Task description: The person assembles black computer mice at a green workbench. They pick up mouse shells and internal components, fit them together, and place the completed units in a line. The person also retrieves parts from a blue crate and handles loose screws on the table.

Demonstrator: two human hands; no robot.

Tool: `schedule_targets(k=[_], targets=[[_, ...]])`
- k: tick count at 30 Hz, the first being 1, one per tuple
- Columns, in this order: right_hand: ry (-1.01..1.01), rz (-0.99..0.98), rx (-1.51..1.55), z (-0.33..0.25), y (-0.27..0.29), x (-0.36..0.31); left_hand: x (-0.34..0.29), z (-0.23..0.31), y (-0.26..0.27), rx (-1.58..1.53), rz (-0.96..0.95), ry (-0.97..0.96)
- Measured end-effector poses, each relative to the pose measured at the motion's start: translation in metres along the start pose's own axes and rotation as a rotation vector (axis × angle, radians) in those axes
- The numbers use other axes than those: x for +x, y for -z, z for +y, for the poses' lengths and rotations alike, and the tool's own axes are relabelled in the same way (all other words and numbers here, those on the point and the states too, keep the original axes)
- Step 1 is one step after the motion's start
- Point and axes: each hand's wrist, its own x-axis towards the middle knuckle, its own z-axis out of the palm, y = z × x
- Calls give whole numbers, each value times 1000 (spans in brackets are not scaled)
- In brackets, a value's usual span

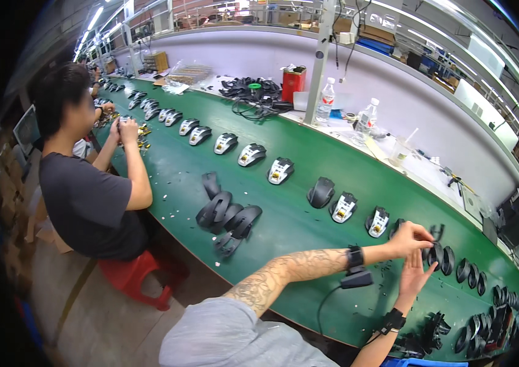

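My left hand [411, 238] reaches across toward the right of the green table, with thumb and fingers pinched together. A small black forked plastic piece [437, 231] shows at its fingertips and seems to be held there. Just below, my right hand [416, 276] is raised with fingers stretched and thumb apart. Close to its thumb is a curved black shell [435, 254], first in a row of similar shells [463, 269]; whether the thumb touches it is unclear. Left of my hands stand half-open silver-and-black computer mice [377, 222], and one dark mouse [397, 227] is partly hidden behind my left hand.
A line of mice [251, 155] runs along the green table [296, 238]. Black curved covers [229, 214] lie piled at centre-left. More black parts [434, 333] lie near right. A cabled black box [356, 279] hangs by my left forearm. A co-worker [88, 183] sits left on a red stool [131, 278].
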Motion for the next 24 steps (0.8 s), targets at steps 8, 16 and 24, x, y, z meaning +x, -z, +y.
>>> schedule_targets(k=[8, 16, 24], targets=[[-8, -22, -174, 20, -8, -2, -51, -13, 44, 165, -203, -12], [661, 159, -1231, 45, -38, -13, -42, 1, 38, 547, -75, -25], [731, 50, -1422, 54, -60, -22, -43, -4, 38, 535, 35, -59]])
